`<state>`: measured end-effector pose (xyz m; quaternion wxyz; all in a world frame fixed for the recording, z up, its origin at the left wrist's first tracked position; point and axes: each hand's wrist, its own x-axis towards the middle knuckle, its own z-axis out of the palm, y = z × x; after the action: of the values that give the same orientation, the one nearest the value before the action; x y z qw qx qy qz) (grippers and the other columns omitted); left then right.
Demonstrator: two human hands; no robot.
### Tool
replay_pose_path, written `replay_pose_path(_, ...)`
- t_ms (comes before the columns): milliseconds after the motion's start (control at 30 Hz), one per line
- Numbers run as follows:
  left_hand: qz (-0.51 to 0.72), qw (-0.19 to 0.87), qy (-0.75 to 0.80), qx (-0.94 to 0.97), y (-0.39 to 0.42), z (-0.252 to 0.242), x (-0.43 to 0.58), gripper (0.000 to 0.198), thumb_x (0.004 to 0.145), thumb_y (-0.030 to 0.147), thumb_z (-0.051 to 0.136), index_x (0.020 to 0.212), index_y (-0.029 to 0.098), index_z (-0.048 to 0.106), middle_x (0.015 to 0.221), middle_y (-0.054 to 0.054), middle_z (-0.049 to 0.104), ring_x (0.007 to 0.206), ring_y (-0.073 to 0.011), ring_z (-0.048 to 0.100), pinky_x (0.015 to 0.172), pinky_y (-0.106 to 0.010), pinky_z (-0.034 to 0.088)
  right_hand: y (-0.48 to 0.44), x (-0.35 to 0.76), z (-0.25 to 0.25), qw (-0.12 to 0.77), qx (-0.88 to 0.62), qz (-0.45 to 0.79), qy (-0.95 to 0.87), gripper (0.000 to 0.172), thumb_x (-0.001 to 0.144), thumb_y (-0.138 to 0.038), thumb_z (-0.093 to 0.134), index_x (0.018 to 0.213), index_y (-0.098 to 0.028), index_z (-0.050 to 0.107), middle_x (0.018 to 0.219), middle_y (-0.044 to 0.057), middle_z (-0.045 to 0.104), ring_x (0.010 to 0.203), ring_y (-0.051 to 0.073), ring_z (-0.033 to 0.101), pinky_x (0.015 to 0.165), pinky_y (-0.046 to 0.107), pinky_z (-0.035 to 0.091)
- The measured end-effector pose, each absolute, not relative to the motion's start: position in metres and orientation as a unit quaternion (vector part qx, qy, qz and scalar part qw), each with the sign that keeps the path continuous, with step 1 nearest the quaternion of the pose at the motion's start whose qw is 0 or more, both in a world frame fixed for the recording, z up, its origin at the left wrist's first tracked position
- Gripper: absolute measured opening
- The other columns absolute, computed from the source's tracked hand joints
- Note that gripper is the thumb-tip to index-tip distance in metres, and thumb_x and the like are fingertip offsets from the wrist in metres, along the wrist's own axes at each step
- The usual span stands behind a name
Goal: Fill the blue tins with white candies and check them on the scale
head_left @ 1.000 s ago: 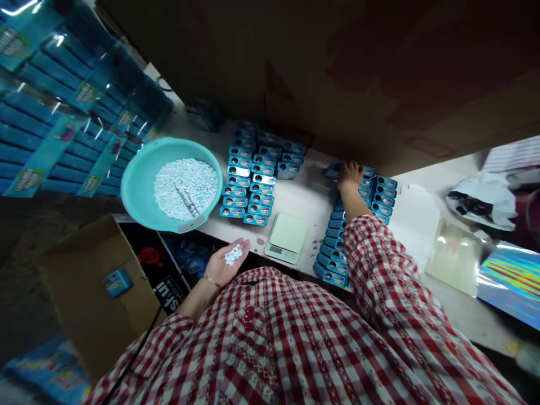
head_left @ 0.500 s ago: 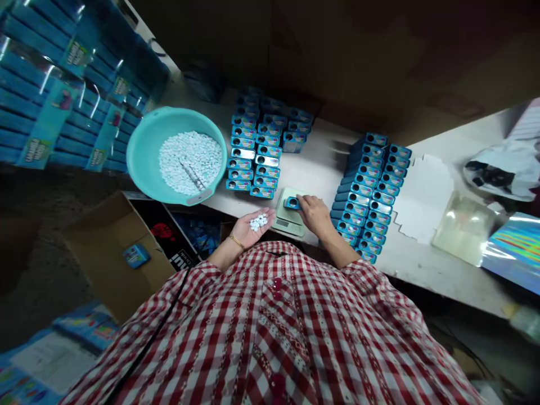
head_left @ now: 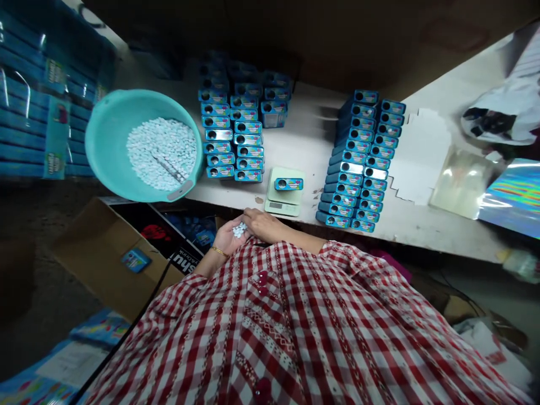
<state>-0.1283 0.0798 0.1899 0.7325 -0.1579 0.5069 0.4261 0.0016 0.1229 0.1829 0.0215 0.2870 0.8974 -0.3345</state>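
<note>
My left hand [head_left: 225,241] is cupped palm up at the table's front edge, holding a small heap of white candies [head_left: 239,229]. Over that palm reaches my right hand [head_left: 265,225], its fingers bent together at the candies; whatever is between the fingertips is hidden. Just beyond my hands, a blue tin [head_left: 289,184] with a dark round opening at one end lies on a pale green scale [head_left: 284,208], untouched by either hand.
A turquoise basin [head_left: 101,146] of white candies, with a scoop-like tool [head_left: 169,167] in it, stands at left. Rows of blue tins [head_left: 248,139] stand behind the scale, more tins [head_left: 350,167] to its right. An open cardboard box [head_left: 97,247] sits below left.
My right hand has let go of the tin, leaving it on the scale, and has moved left to the candies in my left palm. The camera view has shifted.
</note>
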Motion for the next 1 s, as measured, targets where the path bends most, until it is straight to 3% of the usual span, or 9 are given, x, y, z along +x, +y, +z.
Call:
replay_pose_path(267,0.417,0.726,0.511,-0.192,0.077,0.190,-0.129,0.037,0.082,0.006,0.032,0.105,0.009,0.061,0.086,-0.011,0.069,0.088,-0.0208,0.066,0.084,-0.037,0.053,0.121,0.005,0.185,0.010,0.270,-0.366,0.891,0.026,0.088,-0.013,0.047,0.113,-0.014,0.054,0.105,0.010,0.056,0.091,0.018,0.055,0.075,0.030,0.046)
replay_pose_path(567,0.439,0.742,0.472,-0.182,0.095,0.189,-0.115,0.037,0.085,0.008,0.033,0.111,0.007,0.059,0.075,-0.008,0.068,0.070,-0.0151,0.066,0.079,-0.030,0.054,0.127,0.020,0.184,-0.043,0.284,-0.337,0.897,0.022,0.089,-0.012,0.044,0.103,-0.011,0.062,0.108,0.013,0.061,0.101,0.021,0.052,0.079,0.032,0.047)
replay_pose_path(667,0.458,0.752,0.448,-0.155,0.111,0.190,-0.103,0.036,0.083,0.007,0.036,0.110,0.006,0.060,0.078,-0.008,0.070,0.072,-0.0146,0.066,0.079,-0.028,0.054,0.140,0.036,0.186,-0.125,0.354,-0.367,0.851,0.023,0.085,-0.011,0.048,0.103,-0.015,0.063,0.103,0.009,0.064,0.095,0.018,0.055,0.086,0.033,0.045)
replay_pose_path(800,0.462,0.763,0.432,-0.130,0.133,0.189,-0.088,0.032,0.083,0.008,0.039,0.106,0.003,0.061,0.080,-0.011,0.070,0.080,-0.0163,0.067,0.083,-0.028,0.052,0.164,0.062,0.185,-0.204,0.438,-0.359,0.799,0.022,0.084,-0.012,0.048,0.096,-0.018,0.066,0.091,0.006,0.066,0.088,0.017,0.058,0.082,0.030,0.046)
replay_pose_path(1000,0.443,0.768,0.446,-0.126,0.137,0.191,-0.088,0.032,0.083,0.011,0.042,0.108,0.004,0.060,0.094,-0.015,0.070,0.098,-0.0209,0.065,0.091,-0.032,0.050,0.185,0.080,0.175,-0.196,0.491,-0.293,0.797,0.022,0.085,-0.015,0.049,0.098,-0.016,0.066,0.098,0.010,0.065,0.093,0.020,0.059,0.085,0.033,0.047)
